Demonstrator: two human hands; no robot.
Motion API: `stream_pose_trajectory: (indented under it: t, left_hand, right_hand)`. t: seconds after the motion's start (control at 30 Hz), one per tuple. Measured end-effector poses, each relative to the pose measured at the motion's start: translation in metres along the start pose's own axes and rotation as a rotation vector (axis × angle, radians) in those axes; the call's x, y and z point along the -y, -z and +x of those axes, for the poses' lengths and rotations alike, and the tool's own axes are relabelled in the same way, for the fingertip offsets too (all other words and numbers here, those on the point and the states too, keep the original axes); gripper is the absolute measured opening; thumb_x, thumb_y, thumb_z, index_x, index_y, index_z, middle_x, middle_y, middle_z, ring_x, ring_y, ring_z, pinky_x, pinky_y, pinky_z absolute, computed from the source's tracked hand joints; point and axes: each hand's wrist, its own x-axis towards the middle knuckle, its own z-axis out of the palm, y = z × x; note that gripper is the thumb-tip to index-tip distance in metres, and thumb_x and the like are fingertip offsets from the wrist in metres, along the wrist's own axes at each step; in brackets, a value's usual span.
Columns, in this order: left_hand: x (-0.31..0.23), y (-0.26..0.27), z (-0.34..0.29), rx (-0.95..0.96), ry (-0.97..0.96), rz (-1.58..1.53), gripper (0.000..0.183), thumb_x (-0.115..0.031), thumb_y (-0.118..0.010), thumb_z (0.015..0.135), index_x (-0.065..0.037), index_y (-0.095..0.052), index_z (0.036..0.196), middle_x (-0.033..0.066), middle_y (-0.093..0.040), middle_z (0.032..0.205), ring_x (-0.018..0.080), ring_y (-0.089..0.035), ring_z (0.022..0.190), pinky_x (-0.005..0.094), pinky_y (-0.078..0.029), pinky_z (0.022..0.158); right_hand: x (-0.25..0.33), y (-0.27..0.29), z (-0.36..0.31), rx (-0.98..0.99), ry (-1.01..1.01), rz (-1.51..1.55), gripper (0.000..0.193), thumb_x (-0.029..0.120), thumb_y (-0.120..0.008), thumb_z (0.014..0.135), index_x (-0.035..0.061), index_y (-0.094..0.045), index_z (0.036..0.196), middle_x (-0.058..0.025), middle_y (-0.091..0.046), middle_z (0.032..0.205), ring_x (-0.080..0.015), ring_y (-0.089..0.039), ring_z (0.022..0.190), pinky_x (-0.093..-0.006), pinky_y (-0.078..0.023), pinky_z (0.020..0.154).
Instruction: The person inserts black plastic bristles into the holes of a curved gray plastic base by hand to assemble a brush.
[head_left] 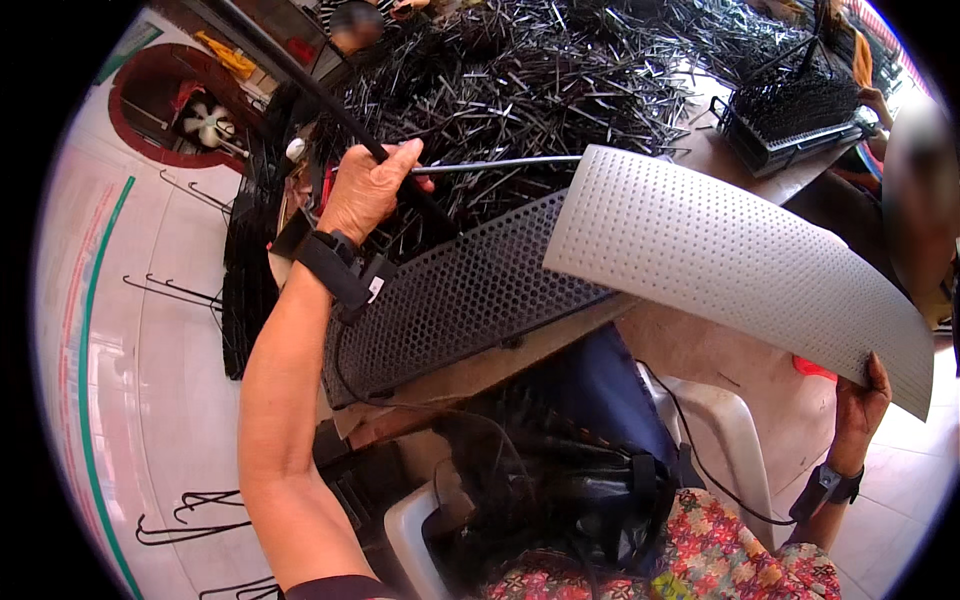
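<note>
A curved, light grey sheet (pixel 720 250) covered in small dots or holes stretches across the right half of the view. My right hand (pixel 862 405) holds its lower right edge, thumb pressed against the dotted face. From its upper left corner a thin grey rod (pixel 500 164) runs to my left hand (pixel 370 185), whose fingers are closed around it. A dark pole (pixel 290 70) slants down from the upper left and passes by my left hand; whether the hand touches it, I cannot tell. Beneath lies a black board (pixel 450 290) with rows of round holes, partly under the sheet.
A large heap of thin black strips (pixel 510 80) covers the table behind the board. At the far right another person's hand (pixel 875 105) is beside a black tray (pixel 790 120) full of strips. Wall hooks (pixel 185 292) stick out at left. A white plastic chair (pixel 730 430) surrounds me.
</note>
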Motion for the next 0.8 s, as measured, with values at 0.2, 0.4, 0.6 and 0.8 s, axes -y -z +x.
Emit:
stream_pose_trajectory:
  t: [0.2,0.4,0.6,0.8]
  left_hand:
    - [-0.012,0.015,-0.036,0.02,0.007,0.084,0.031,-0.027,-0.057,0.083,0.001,-0.062,0.073,0.0034,-0.059,0.061,0.0076,-0.052,0.055,0.0219,-0.038,0.047]
    - [-0.002,0.041,-0.068,-0.016,0.014,0.08,0.03,-0.028,-0.057,0.082,0.001,-0.063,0.076,0.0058,-0.062,0.063,0.0079,-0.053,0.054,0.0216,-0.037,0.047]
    - [0.014,0.08,-0.099,-0.052,0.215,0.072,0.023,-0.025,-0.05,0.083,-0.006,-0.058,0.073,0.0092,-0.064,0.068,0.0019,-0.032,0.036,0.0177,-0.021,0.034]
    - [0.06,0.138,-0.135,-0.082,0.287,0.107,0.035,-0.029,-0.047,0.085,-0.002,-0.06,0.067,0.0108,-0.063,0.065,0.0044,-0.033,0.032,0.0186,-0.023,0.032]
  right_hand:
    - [0.018,0.022,0.016,0.043,0.029,-0.052,0.028,-0.002,-0.051,0.079,-0.0078,-0.048,0.105,-0.0217,-0.052,0.11,-0.0302,-0.052,0.103,-0.0467,-0.041,0.092]
    - [0.032,0.037,0.028,0.079,0.14,-0.202,0.032,-0.001,-0.051,0.08,-0.0078,-0.045,0.111,-0.0219,-0.052,0.111,-0.0316,-0.052,0.102,-0.0459,-0.044,0.089]
    - [0.028,0.021,0.024,0.028,0.078,-0.093,0.028,0.0,-0.051,0.081,-0.0081,-0.048,0.108,-0.0221,-0.052,0.111,-0.0318,-0.05,0.105,-0.0459,-0.044,0.089]
    - [0.017,0.023,0.04,-0.006,0.101,-0.167,0.031,-0.005,-0.049,0.08,-0.0087,-0.046,0.11,-0.0225,-0.047,0.117,-0.0331,-0.043,0.111,-0.0494,-0.035,0.096]
